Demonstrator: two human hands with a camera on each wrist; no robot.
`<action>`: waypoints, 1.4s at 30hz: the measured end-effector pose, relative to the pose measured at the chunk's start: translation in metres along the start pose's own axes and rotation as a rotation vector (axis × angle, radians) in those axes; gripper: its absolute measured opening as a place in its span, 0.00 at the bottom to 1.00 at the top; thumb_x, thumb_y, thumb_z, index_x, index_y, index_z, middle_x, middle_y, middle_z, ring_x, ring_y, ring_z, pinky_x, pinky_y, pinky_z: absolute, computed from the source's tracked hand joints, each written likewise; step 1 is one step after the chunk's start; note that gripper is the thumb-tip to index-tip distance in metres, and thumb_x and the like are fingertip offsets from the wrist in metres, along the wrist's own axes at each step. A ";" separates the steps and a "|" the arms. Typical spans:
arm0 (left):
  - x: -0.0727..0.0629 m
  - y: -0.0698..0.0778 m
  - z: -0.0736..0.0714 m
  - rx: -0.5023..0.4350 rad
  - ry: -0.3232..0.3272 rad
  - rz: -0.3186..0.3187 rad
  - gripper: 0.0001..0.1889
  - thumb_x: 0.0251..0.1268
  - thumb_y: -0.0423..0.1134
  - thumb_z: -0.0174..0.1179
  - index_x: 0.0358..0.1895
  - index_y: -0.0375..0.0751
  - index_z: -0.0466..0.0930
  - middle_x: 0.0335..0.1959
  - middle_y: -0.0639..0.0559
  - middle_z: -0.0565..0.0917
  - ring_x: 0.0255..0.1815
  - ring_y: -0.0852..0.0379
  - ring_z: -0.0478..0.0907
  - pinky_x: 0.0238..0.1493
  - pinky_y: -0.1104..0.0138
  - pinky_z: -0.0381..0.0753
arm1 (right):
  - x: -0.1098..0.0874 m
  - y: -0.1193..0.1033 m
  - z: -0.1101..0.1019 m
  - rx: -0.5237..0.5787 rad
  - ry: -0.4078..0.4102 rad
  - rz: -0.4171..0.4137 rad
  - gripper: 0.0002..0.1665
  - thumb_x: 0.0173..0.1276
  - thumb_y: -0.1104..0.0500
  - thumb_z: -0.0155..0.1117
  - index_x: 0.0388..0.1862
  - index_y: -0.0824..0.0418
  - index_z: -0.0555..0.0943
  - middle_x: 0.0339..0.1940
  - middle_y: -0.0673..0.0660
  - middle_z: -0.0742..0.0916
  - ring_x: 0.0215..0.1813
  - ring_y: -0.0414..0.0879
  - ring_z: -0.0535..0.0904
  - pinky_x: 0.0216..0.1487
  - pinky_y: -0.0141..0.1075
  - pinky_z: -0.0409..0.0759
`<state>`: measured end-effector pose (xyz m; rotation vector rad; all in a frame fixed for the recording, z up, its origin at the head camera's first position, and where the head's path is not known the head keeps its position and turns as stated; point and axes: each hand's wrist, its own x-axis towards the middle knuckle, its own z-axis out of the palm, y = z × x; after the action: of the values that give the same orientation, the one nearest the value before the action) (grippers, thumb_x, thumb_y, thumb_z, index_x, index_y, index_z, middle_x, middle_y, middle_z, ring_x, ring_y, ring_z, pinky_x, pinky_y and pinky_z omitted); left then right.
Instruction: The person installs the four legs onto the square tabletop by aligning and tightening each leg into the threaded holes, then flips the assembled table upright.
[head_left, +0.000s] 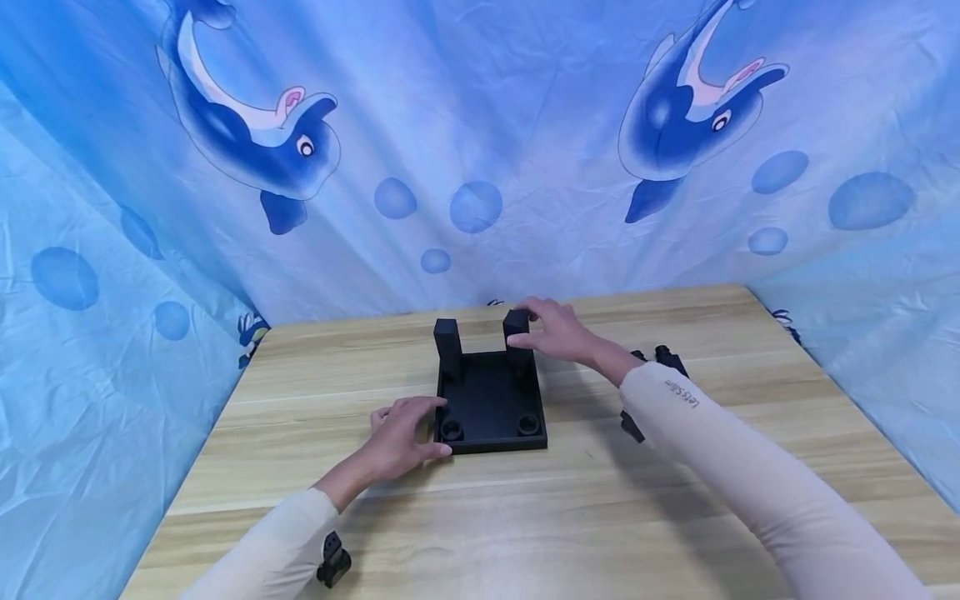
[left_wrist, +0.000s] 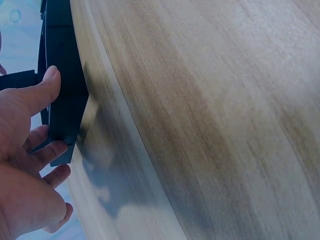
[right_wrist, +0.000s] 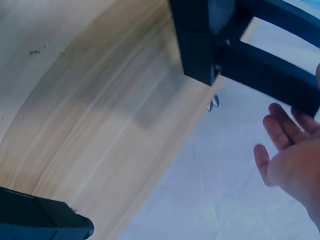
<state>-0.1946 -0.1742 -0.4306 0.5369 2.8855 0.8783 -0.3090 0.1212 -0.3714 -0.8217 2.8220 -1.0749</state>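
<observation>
A black square tabletop (head_left: 491,396) with a raised rim lies upside down on the wooden table. Two square legs stand upright at its far corners, the left leg (head_left: 448,348) and the right leg (head_left: 517,354). Round sockets (head_left: 528,425) show at the two near corners. My left hand (head_left: 401,437) holds the near left corner, thumb on the front side and fingers along the left side; in the left wrist view the thumb lies against the black rim (left_wrist: 67,105). My right hand (head_left: 558,331) grips the top of the right leg between thumb and fingers.
Loose black legs (head_left: 670,360) lie to the right, partly hidden under my right sleeve; one leg (right_wrist: 42,217) with a round end shows in the right wrist view. A blue dolphin-print curtain (head_left: 480,150) surrounds the wooden table (head_left: 525,517) at the back and sides.
</observation>
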 end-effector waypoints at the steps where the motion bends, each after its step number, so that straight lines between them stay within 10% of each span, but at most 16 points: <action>1: 0.000 0.000 0.000 0.002 0.001 -0.001 0.37 0.52 0.46 0.72 0.67 0.45 0.70 0.66 0.49 0.72 0.67 0.47 0.62 0.57 0.47 0.48 | 0.000 0.001 -0.003 0.036 -0.023 -0.008 0.31 0.68 0.47 0.64 0.66 0.57 0.71 0.59 0.59 0.78 0.61 0.55 0.71 0.63 0.56 0.59; 11: 0.000 -0.002 0.000 0.005 0.005 0.004 0.37 0.52 0.47 0.73 0.67 0.46 0.70 0.65 0.50 0.72 0.67 0.47 0.63 0.56 0.47 0.49 | 0.001 0.004 -0.015 0.196 -0.102 -0.027 0.26 0.74 0.62 0.54 0.70 0.57 0.69 0.69 0.58 0.73 0.70 0.53 0.65 0.67 0.51 0.63; 16: 0.000 -0.002 0.001 -0.001 0.006 0.007 0.36 0.52 0.46 0.72 0.67 0.45 0.70 0.65 0.51 0.73 0.67 0.48 0.63 0.56 0.47 0.49 | 0.002 0.000 -0.007 0.157 0.009 0.009 0.16 0.71 0.60 0.60 0.55 0.62 0.75 0.50 0.59 0.81 0.52 0.52 0.76 0.53 0.46 0.72; 22: 0.000 -0.001 0.001 -0.005 0.011 0.003 0.36 0.52 0.45 0.73 0.67 0.45 0.70 0.64 0.50 0.73 0.66 0.48 0.63 0.57 0.46 0.48 | 0.002 -0.001 -0.002 0.106 0.062 0.048 0.21 0.64 0.53 0.69 0.36 0.62 0.66 0.32 0.56 0.72 0.32 0.49 0.65 0.36 0.41 0.64; 32: 0.000 -0.003 0.003 0.000 0.015 0.002 0.36 0.51 0.45 0.73 0.66 0.46 0.71 0.64 0.51 0.73 0.66 0.48 0.63 0.57 0.47 0.48 | 0.003 0.006 -0.018 0.063 -0.088 -0.082 0.26 0.70 0.60 0.62 0.66 0.57 0.74 0.64 0.58 0.77 0.67 0.56 0.64 0.65 0.61 0.46; 42: 0.001 -0.002 0.001 -0.010 0.009 0.002 0.36 0.52 0.45 0.73 0.66 0.45 0.70 0.65 0.49 0.73 0.67 0.47 0.63 0.57 0.47 0.47 | 0.007 0.001 -0.012 -0.005 0.034 -0.027 0.14 0.63 0.55 0.70 0.45 0.59 0.82 0.41 0.55 0.83 0.52 0.56 0.73 0.62 0.55 0.56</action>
<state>-0.1954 -0.1746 -0.4323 0.5362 2.8873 0.8968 -0.3179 0.1259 -0.3619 -0.8528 2.8500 -1.0966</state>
